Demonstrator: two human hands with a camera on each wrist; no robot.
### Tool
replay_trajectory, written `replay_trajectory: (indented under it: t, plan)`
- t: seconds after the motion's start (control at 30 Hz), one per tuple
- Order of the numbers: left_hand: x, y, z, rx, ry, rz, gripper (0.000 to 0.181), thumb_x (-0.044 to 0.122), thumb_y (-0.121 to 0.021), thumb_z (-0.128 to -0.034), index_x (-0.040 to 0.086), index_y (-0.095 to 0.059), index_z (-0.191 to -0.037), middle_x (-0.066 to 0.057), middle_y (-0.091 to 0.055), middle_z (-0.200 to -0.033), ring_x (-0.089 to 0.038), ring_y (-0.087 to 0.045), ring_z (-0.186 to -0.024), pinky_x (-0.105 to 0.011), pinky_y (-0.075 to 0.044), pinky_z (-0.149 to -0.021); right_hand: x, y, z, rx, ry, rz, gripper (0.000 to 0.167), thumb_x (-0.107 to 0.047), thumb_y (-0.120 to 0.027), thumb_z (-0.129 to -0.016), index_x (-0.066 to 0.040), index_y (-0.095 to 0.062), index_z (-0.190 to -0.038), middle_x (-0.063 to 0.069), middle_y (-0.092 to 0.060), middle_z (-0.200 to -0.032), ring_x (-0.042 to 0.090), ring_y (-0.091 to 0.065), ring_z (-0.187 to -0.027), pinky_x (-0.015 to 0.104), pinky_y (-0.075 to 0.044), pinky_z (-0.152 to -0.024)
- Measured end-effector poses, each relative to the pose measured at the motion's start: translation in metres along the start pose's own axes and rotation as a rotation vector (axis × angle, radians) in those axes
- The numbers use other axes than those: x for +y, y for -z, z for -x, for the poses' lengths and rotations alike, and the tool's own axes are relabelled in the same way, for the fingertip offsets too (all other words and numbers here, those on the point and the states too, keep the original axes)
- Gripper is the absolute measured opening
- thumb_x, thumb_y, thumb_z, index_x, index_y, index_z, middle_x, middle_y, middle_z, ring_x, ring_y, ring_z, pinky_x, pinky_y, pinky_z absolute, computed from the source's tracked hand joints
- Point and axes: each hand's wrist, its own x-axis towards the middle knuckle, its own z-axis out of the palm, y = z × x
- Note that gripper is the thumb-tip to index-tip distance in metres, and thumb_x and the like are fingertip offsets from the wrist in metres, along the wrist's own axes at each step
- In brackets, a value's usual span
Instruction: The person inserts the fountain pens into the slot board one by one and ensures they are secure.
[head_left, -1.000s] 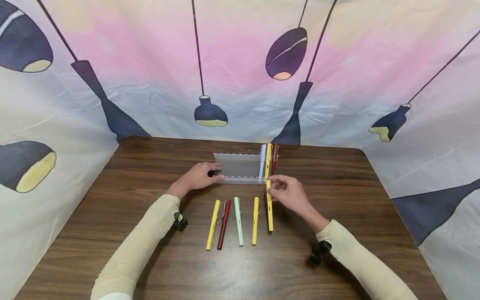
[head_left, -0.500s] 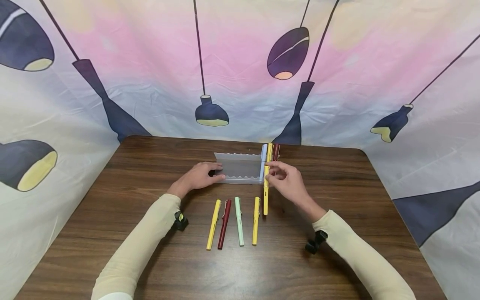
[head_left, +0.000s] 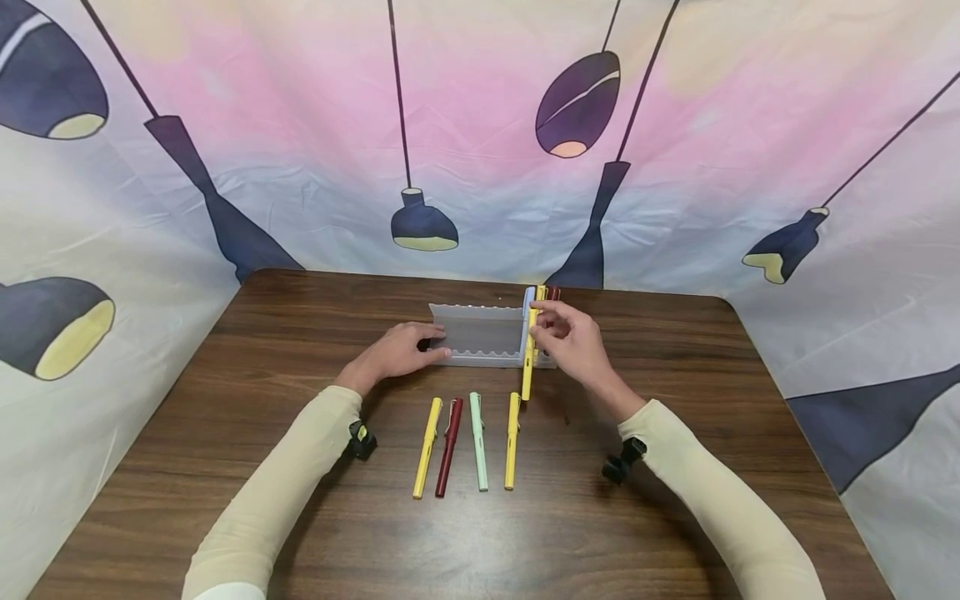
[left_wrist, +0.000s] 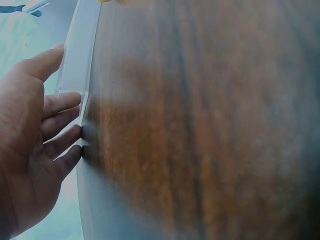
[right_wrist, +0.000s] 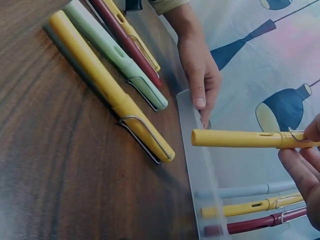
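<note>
A clear tray with scalloped edges [head_left: 480,361] lies on the table. The left hand [head_left: 397,350] rests at its left end, thumb by the front edge; in the left wrist view the hand [left_wrist: 30,125] touches the tray [left_wrist: 79,55] with spread, slightly bent fingers. Between thumb and fingers, the right hand [head_left: 577,343] pinches a yellow pen [head_left: 527,379], over the tray's right part. The right wrist view shows this pen [right_wrist: 230,138] raised above a light blue pen [right_wrist: 245,191], a yellow pen [right_wrist: 245,207] and a dark red pen [right_wrist: 255,224] lying across the tray.
In front of the tray, a yellow pen [head_left: 426,450], a dark red pen [head_left: 448,450], a light green pen [head_left: 478,442] and another yellow pen [head_left: 512,442] lie on the wooden table [head_left: 300,517]. A cloth printed with lamps [head_left: 495,150] hangs behind.
The right hand has carried its yellow pen away from the wearer and slightly left, from in front of the tray to over it. The left hand has stayed at the tray's left end.
</note>
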Motion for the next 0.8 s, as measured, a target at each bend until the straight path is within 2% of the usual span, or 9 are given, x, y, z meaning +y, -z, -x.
replay_trajectory:
  t: [0.3,0.5,0.8]
  plan:
    - [0.0,0.0,-0.001,0.004,0.002,0.007,0.062,0.051,-0.059,-0.1009,0.004,-0.062,-0.141,-0.014,-0.053,-0.151,-0.034,-0.046,-0.143,-0.056,-0.035,-0.117,-0.004,-0.001,-0.013,0.032,0.019,-0.003,0.036,-0.008,-0.071,-0.095,-0.007,-0.068,-0.131,0.015,-0.07,-0.104,0.024,-0.074,-0.084,0.027,-0.057,-0.061]
    - [-0.002,-0.001,-0.002,0.006,0.0,0.002,0.062,0.052,-0.059,-0.101,0.004,-0.062,-0.141,-0.014,-0.053,-0.151,-0.034,-0.046,-0.143,-0.056,-0.034,-0.117,0.0,-0.002,-0.024,0.06,0.052,0.015,0.037,-0.009,-0.069,-0.097,-0.01,-0.067,-0.134,0.013,-0.068,-0.106,0.026,-0.073,-0.087,0.026,-0.058,-0.07]
    - [-0.004,-0.003,-0.002,0.005,0.008,0.01,0.062,0.053,-0.059,-0.1009,0.006,-0.061,-0.142,-0.013,-0.052,-0.152,-0.034,-0.045,-0.144,-0.057,-0.033,-0.118,0.008,-0.006,-0.037,0.092,0.101,0.037,0.036,-0.013,-0.069,-0.099,-0.013,-0.067,-0.135,0.012,-0.072,-0.108,0.024,-0.074,-0.086,0.025,-0.057,-0.068]
